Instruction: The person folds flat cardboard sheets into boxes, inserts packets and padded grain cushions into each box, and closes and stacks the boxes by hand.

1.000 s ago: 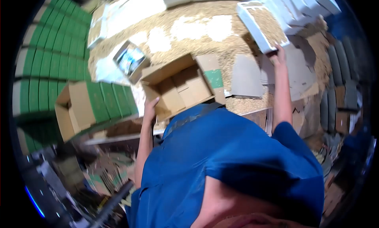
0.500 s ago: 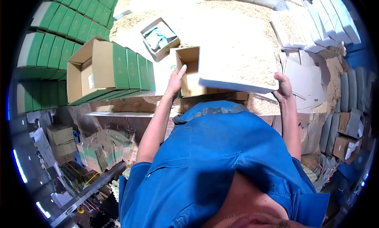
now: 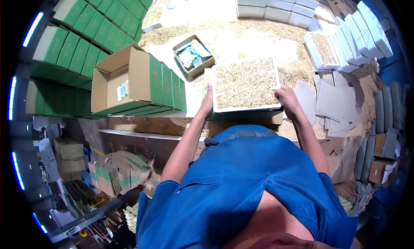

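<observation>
A white foam tray (image 3: pixel 246 84) filled with light, grain-like bits lies over the mouth of a cardboard box (image 3: pixel 208 78) in front of me. Whether it rests on the rim or sits partly inside, I cannot tell. My left hand (image 3: pixel 207 101) grips the box's left wall, thumb up along the edge, right beside the tray. On the other side my right hand (image 3: pixel 288 100) is closed around the tray's right edge near its front corner. Most of the box is hidden under the tray.
Green cartons (image 3: pixel 161 83) stand to the left, the nearest one open-topped. Behind the box is a small open box (image 3: pixel 194 57) with printed packets. White trays (image 3: pixel 276 7) are stacked at the back, more trays (image 3: pixel 358 37) lean at right. Grey sheets (image 3: pixel 338 102) lie right.
The tray has moved left and now covers the box opening, its filled top facing me. My right hand has moved left with it. My left hand's thumb no longer shows against the box's inside.
</observation>
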The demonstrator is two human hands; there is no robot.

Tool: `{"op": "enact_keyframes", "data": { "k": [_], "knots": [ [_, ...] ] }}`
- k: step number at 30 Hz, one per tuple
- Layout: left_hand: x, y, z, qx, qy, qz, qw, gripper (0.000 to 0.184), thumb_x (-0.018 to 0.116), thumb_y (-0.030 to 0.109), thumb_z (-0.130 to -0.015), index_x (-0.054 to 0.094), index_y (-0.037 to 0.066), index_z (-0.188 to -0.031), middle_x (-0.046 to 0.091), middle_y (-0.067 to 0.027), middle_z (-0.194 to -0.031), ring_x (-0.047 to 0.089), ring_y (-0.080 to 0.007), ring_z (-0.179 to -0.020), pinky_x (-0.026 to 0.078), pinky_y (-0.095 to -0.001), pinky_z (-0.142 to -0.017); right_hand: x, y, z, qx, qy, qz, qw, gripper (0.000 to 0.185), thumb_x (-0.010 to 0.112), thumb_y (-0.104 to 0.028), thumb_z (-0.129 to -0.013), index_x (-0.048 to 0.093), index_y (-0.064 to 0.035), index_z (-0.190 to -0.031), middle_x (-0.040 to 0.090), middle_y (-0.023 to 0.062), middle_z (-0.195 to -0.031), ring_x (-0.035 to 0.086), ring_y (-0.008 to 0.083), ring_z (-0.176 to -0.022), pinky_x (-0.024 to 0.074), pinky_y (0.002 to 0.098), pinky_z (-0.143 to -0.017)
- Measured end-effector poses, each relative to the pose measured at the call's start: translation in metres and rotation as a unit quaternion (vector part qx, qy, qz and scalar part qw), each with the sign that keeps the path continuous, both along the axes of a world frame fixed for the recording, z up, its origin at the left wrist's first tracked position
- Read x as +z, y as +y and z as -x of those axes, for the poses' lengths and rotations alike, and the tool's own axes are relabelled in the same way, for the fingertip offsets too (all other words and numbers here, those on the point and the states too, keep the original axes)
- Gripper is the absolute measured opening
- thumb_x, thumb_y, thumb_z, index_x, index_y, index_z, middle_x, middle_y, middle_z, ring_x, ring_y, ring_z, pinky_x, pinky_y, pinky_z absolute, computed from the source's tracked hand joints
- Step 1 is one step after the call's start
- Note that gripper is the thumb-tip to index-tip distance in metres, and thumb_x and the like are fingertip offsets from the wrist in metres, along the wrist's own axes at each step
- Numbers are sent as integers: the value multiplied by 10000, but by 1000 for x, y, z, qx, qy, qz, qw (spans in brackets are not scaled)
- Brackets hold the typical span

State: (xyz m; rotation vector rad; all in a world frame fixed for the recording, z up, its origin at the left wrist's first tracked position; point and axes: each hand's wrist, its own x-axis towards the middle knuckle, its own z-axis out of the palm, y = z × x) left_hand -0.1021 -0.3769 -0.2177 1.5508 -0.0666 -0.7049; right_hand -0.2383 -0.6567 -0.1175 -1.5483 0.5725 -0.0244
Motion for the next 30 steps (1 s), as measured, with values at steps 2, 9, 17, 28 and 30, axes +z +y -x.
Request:
{"op": "enact_keyframes", "data": {
  "k": [2,9,17,28,30],
  "knots": [
    [11,5,1,18,66,51,996,741,227,561,-1032,407,-44,-1420,550,-164,-1327,523,-227,-1213,384,-334,-1049,-33,4,-8,0,31,-3,1000,106,511,-79,-785,567,-31,-860,498,-8,-694,407,83,-588,322,269,-521],
    [60,-15,10,4,-471,-244,848,669,605,347,-931,350,50,-1473,378,-194,-1475,376,-303,-1371,306,-416,-1130,-120,4,-6,-36,-31,171,984,521,428,56,-727,565,36,-1229,662,121,-946,622,213,-843,496,312,-776],
    [70,-75,30,-377,-508,-326,703,934,764,505,-731,339,189,-1500,215,-228,-1559,174,-415,-1455,170,-593,-1160,-60,40,-6,-60,-133,430,891,449,438,67,-775,546,49,-1210,594,278,-1202,547,422,-1157,449,449,-983],
    [39,-95,33,-427,-523,-356,646,977,704,613,-719,321,179,-1505,146,-236,-1580,137,-460,-1450,142,-701,-1096,-101,-91,53,-146,-11,455,878,410,596,-26,-773,636,-50,-1180,561,184,-1301,495,318,-1258,427,399,-1056],
    [36,-97,32,-441,-516,-371,633,978,695,605,-736,287,182,-1518,103,-232,-1590,111,-464,-1453,131,-707,-1095,-133,-118,86,-130,124,448,876,490,641,-73,-779,590,-70,-1266,462,185,-1408,405,322,-1335,379,402,-1099]
  ]
}}
